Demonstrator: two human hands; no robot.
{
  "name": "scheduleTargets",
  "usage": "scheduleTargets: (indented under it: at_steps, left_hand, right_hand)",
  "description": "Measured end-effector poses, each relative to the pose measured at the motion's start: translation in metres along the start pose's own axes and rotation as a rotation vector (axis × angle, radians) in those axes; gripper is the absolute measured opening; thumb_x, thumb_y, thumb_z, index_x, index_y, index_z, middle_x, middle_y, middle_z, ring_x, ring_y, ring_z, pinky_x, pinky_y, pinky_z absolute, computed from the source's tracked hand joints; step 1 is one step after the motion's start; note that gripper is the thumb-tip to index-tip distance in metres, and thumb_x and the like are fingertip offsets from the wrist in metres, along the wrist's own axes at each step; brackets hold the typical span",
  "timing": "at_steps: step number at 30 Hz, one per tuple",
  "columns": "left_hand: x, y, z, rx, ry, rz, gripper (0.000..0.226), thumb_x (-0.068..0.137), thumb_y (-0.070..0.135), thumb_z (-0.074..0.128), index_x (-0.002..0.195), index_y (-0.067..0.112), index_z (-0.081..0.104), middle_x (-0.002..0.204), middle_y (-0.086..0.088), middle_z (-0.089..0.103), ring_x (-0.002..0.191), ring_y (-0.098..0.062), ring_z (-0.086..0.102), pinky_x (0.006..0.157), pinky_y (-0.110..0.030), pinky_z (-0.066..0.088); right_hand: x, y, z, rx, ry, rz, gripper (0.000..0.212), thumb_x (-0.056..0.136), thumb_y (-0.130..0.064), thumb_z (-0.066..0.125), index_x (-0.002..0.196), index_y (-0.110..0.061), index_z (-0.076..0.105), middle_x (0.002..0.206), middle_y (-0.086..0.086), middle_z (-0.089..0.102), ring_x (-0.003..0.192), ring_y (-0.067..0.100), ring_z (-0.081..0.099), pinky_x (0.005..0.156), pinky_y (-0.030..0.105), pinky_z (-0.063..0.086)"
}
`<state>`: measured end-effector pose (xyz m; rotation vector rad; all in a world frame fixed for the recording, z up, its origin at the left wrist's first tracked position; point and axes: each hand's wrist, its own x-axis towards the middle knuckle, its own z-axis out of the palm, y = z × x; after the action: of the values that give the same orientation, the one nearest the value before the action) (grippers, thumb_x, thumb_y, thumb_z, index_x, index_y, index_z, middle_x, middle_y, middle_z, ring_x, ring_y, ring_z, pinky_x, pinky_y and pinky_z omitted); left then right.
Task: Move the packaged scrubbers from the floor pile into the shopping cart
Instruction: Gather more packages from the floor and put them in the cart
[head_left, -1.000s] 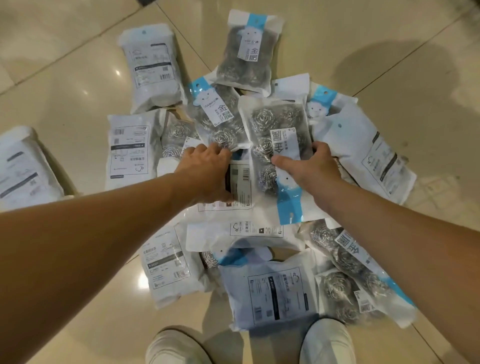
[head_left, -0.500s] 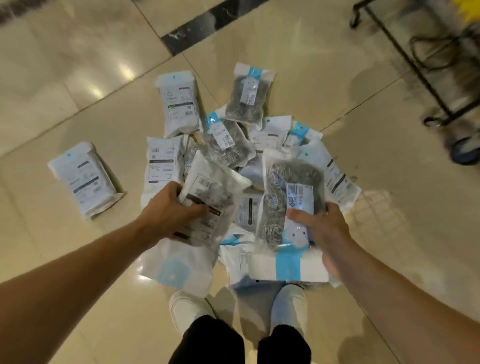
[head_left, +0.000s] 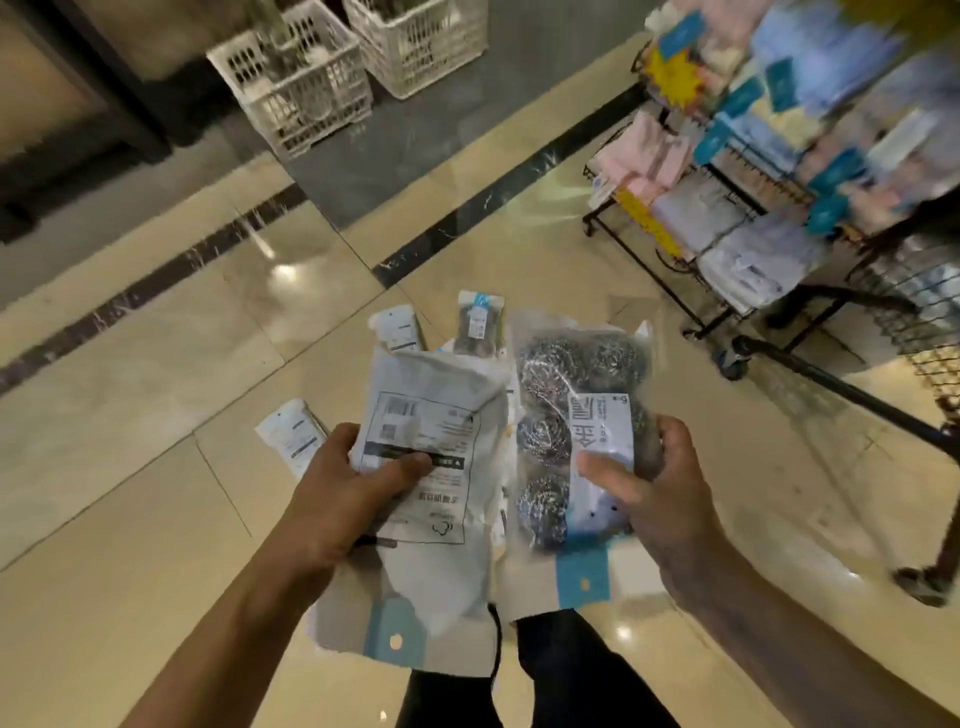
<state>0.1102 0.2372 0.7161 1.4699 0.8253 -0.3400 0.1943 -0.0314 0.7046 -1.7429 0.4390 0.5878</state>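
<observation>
My left hand (head_left: 343, 493) grips a scrubber packet (head_left: 436, 415) with its white printed back facing me, thumb across the label. My right hand (head_left: 654, 499) grips a second packet (head_left: 556, 410), clear side up, showing several steel-wool scrubbers and a blue-and-white label. Both packets are lifted at waist height, side by side. Beyond them on the floor lie packets of the pile (head_left: 475, 325), mostly hidden behind the held ones; one more packet (head_left: 293, 439) lies apart at the left. The black shopping cart (head_left: 831, 374), with wire mesh basket, stands at the right.
A black display rack (head_left: 727, 208) stacked with pastel cloths stands at the upper right, behind the cart. Two white plastic crates (head_left: 306, 78) sit on the dark floor strip at the top. My dark trousers (head_left: 561, 670) show below the packets. The tiled floor is glossy beige.
I have straightened up from the pile, lifting one packet in each hand. The view has swung up and right, bringing the cart, rack and crates into sight.
</observation>
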Motion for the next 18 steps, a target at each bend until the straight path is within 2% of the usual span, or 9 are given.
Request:
scheduleTargets:
  at_steps: [2, 4, 6, 8, 10, 13, 15, 18]
  left_hand:
    - [-0.038, 0.025, 0.002, -0.021, 0.023, 0.048, 0.068, 0.065, 0.040, 0.088, 0.123, 0.014, 0.062, 0.107, -0.007, 0.081, 0.093, -0.028, 0.080, 0.083, -0.048, 0.064]
    - [-0.063, 0.045, 0.004, -0.063, 0.021, 0.092, 0.075, 0.060, 0.045, 0.089, 0.124, 0.016, 0.063, 0.109, -0.008, 0.081, 0.094, -0.029, 0.080, 0.086, -0.051, 0.063]
    - [-0.075, 0.059, 0.006, -0.081, -0.002, 0.131, 0.077, 0.059, 0.046, 0.090, 0.126, 0.018, 0.063, 0.110, -0.008, 0.081, 0.095, -0.031, 0.080, 0.088, -0.054, 0.062]
    - [-0.080, 0.069, 0.005, -0.092, -0.049, 0.156, 0.065, 0.070, 0.035, 0.092, 0.127, 0.018, 0.064, 0.109, -0.009, 0.081, 0.096, -0.033, 0.080, 0.091, -0.056, 0.061]
    - [-0.078, 0.081, 0.005, -0.091, -0.094, 0.182, 0.048, 0.082, 0.025, 0.084, 0.126, 0.017, 0.066, 0.109, -0.011, 0.081, 0.096, -0.036, 0.079, 0.093, -0.058, 0.060]
    - [-0.071, 0.095, -0.001, -0.063, -0.190, 0.201, 0.045, 0.085, 0.023, 0.079, 0.127, 0.016, 0.066, 0.110, -0.014, 0.081, 0.098, -0.038, 0.078, 0.096, -0.061, 0.058]
    - [-0.065, 0.100, -0.007, -0.027, -0.238, 0.212, 0.043, 0.087, 0.020, 0.078, 0.127, 0.015, 0.065, 0.112, -0.014, 0.080, 0.099, -0.038, 0.078, 0.093, -0.057, 0.060]
    - [-0.058, 0.104, -0.005, 0.033, -0.281, 0.228, 0.038, 0.088, 0.018, 0.079, 0.124, 0.016, 0.067, 0.109, -0.012, 0.081, 0.096, -0.036, 0.079, 0.072, -0.043, 0.064]
  right_hand:
    - [-0.036, -0.023, -0.016, 0.049, -0.002, -0.006, 0.042, 0.084, -0.002, 0.082, 0.110, -0.021, 0.056, 0.091, 0.001, 0.078, 0.066, 0.012, 0.074, 0.047, 0.029, 0.056]
    - [-0.062, -0.041, -0.026, 0.082, 0.006, -0.028, 0.041, 0.084, -0.004, 0.084, 0.110, -0.022, 0.057, 0.090, 0.004, 0.078, 0.069, 0.022, 0.074, 0.048, 0.036, 0.059]
    - [-0.081, -0.052, -0.034, 0.098, 0.033, -0.058, 0.040, 0.084, -0.008, 0.085, 0.107, -0.025, 0.058, 0.087, 0.001, 0.079, 0.071, 0.024, 0.075, 0.050, 0.037, 0.060]
    - [-0.098, -0.058, -0.037, 0.139, 0.049, -0.093, 0.039, 0.084, -0.005, 0.084, 0.106, -0.023, 0.058, 0.085, 0.001, 0.081, 0.069, 0.019, 0.076, 0.052, 0.033, 0.061]
    - [-0.110, -0.063, -0.037, 0.183, 0.079, -0.129, 0.041, 0.083, 0.002, 0.083, 0.108, -0.017, 0.057, 0.082, 0.007, 0.080, 0.066, 0.020, 0.074, 0.053, 0.032, 0.060]
    - [-0.127, -0.060, -0.029, 0.239, 0.184, -0.161, 0.043, 0.081, 0.000, 0.085, 0.110, -0.014, 0.056, 0.087, 0.020, 0.076, 0.068, 0.027, 0.070, 0.060, 0.038, 0.055]
    - [-0.141, -0.054, -0.021, 0.262, 0.249, -0.139, 0.046, 0.080, -0.008, 0.088, 0.111, -0.020, 0.057, 0.087, 0.008, 0.080, 0.073, 0.026, 0.076, 0.067, 0.042, 0.061]
    - [-0.162, -0.040, -0.011, 0.290, 0.339, -0.100, 0.049, 0.077, -0.014, 0.091, 0.109, -0.024, 0.056, 0.085, -0.001, 0.081, 0.076, 0.021, 0.079, 0.071, 0.043, 0.065]
